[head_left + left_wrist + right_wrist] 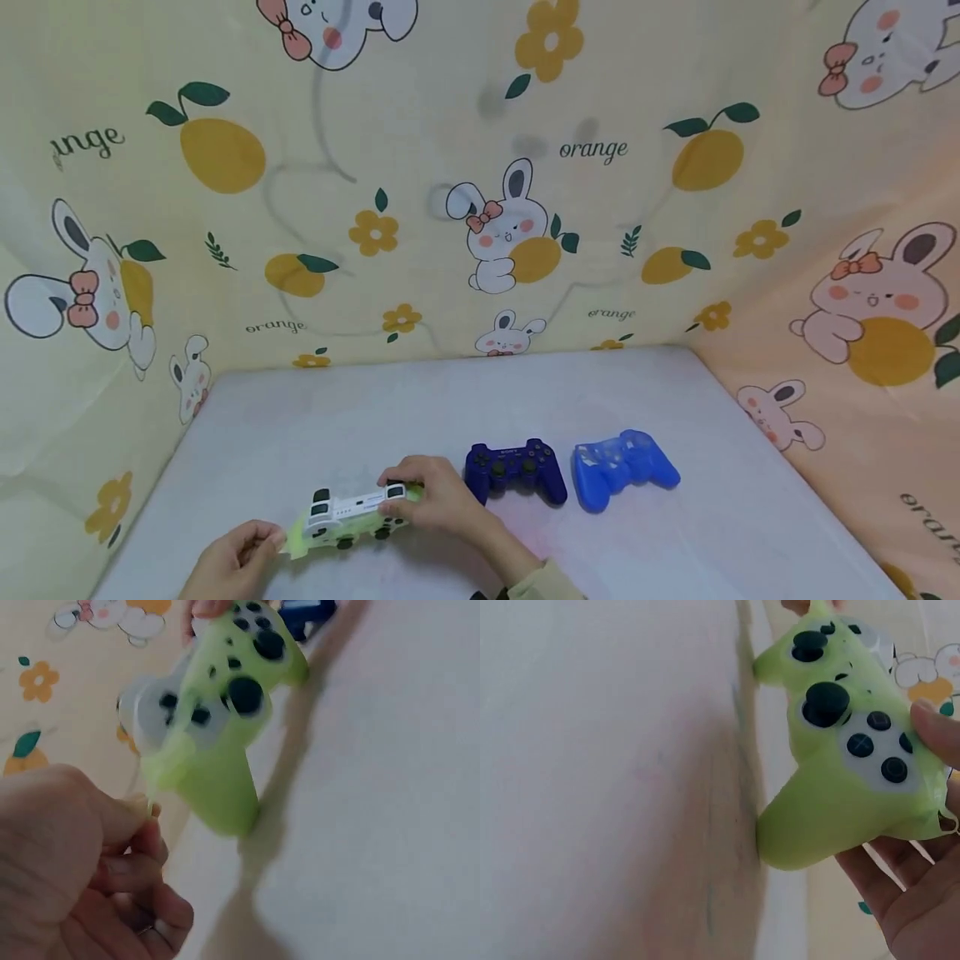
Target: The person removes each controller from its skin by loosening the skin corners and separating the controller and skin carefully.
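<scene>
A white game controller point(358, 505) is partly covered by a soft light-green silicone sleeve point(217, 791). My left hand point(234, 562) pinches a stretched edge of the sleeve between thumb and fingers, at the controller's left end. Around the opposite end, my right hand point(442, 500) grips the controller, thumb on one side and fingers on the other. The sleeve wraps the handles and the face, with the black thumbsticks point(826, 703) and round buttons showing through openings. In the left wrist view, the white shell shows bare near the pulled edge.
A dark blue controller point(516, 468) lies on the white tabletop point(360, 417), just right of my right hand. Beside it rests a bright blue silicone sleeve point(624, 469). A patterned cloth point(420, 125) with rabbits and oranges walls in the back and sides.
</scene>
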A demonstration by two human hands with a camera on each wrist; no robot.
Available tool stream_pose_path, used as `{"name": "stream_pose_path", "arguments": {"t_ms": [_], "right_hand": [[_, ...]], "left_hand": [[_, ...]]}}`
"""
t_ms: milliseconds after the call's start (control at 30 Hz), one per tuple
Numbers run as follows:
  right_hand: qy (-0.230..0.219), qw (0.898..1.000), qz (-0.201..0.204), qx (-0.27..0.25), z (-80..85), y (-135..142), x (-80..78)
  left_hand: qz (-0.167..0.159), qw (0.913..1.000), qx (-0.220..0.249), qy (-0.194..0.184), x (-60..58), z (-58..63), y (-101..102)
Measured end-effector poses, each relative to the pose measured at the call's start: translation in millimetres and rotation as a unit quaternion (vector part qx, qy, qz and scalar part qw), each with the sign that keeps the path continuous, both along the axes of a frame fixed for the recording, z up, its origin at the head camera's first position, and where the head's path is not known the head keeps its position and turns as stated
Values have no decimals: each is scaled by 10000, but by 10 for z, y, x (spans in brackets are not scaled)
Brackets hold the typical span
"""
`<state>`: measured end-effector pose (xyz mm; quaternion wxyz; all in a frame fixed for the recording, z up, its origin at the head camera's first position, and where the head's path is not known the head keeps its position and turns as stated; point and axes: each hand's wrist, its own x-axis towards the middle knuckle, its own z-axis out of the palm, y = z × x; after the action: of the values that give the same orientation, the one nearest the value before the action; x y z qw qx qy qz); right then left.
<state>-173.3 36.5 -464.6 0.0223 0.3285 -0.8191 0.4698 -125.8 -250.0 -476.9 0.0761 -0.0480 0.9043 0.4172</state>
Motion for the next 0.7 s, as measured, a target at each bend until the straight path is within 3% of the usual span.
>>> {"name": "stream_pose_path", "arguments": {"t_ms": [167,367,700], "right_hand": [[-307,9993,-26,-194,-37,28,-4],[-379,9989,-85,-259,-48,0,37],[-539,9980,-134,-306,-18,0,37]], "left_hand": [[-81,9994,-117,324,-50,-24,93],[25,9996,-100,266,-14,-10,100],[-36,9986,-38,532,-20,50,102]]}}
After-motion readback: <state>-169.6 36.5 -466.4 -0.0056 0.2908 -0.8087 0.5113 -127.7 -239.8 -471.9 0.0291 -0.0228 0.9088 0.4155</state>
